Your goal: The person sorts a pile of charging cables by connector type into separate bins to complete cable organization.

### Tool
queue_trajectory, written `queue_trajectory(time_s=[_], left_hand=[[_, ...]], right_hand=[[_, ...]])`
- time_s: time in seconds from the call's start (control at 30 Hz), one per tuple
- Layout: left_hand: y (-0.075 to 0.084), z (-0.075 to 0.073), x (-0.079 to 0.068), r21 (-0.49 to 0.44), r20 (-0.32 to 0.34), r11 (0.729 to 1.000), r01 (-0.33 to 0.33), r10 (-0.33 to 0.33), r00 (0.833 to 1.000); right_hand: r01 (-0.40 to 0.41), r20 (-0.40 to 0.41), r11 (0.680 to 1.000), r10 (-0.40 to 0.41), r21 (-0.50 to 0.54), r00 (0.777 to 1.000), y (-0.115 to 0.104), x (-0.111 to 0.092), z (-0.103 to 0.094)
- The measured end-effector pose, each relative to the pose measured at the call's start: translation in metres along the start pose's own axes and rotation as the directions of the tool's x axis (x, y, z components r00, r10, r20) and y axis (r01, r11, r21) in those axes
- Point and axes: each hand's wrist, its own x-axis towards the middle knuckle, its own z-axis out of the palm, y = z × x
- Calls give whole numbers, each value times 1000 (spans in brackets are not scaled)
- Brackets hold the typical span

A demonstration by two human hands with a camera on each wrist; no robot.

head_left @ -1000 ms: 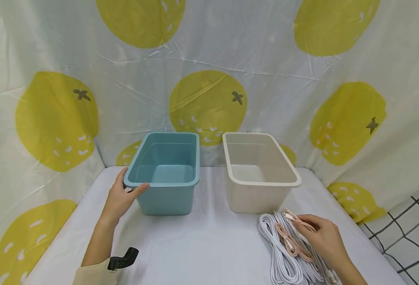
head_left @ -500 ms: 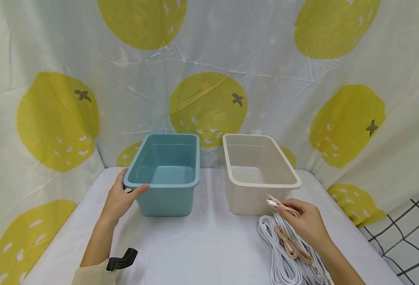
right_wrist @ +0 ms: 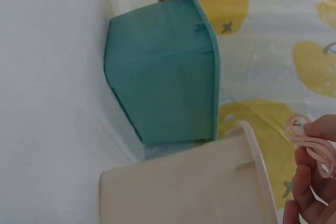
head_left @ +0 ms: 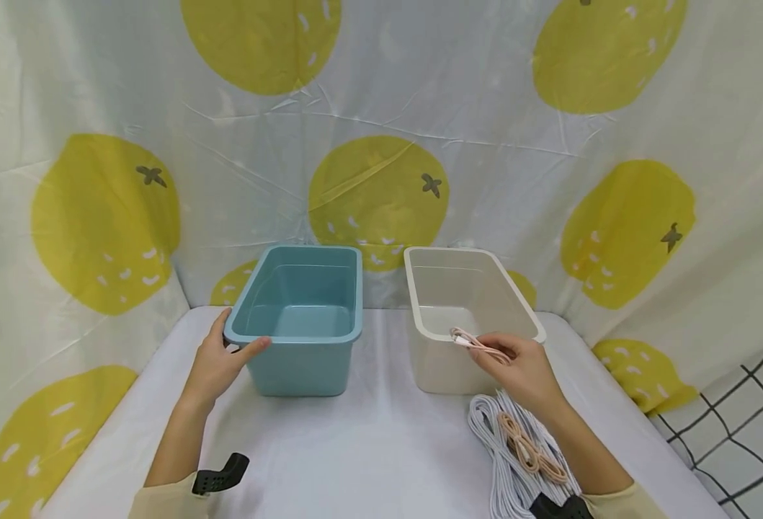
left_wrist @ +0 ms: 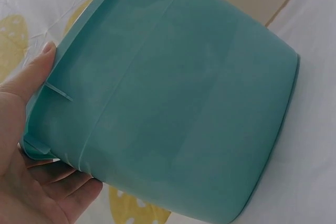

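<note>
At the left, my left hand (head_left: 214, 367) grips the near left corner of the blue plastic bin (head_left: 303, 367), its thumb at the rim. In the left wrist view, the fingers (left_wrist: 79, 195) curl under that corner. My right hand (head_left: 527, 371) pinches a small coiled pink cable (right_wrist: 296, 136) with a white plug end between thumb and fingers. That hand overlaps the front rim of the beige bin (head_left: 436, 371) in the head view. No contents show inside either bin. Below the right hand lie coiled white cables (head_left: 485, 425) with a tan-pink cable bundle (head_left: 530, 458) on top.
Both bins stand side by side on the white-covered table (head_left: 355, 461), a narrow gap between them. A white curtain (head_left: 238, 180) with yellow fruit prints closes off the back and sides. Dark grid lines (head_left: 744, 425) show on cloth at the right.
My right hand has lifted the pink cable from the pile and carried it up and leftward to the beige bin's front rim. My left hand stays on the blue bin.
</note>
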Motion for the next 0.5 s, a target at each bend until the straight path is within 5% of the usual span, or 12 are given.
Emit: queue_trajectory(time_s=[0.5], left_hand=[[1, 0, -1, -18, -3, 1000, 9, -9, 1000]], right_hand=[[98, 70, 995, -99, 24, 993, -26, 49, 43]])
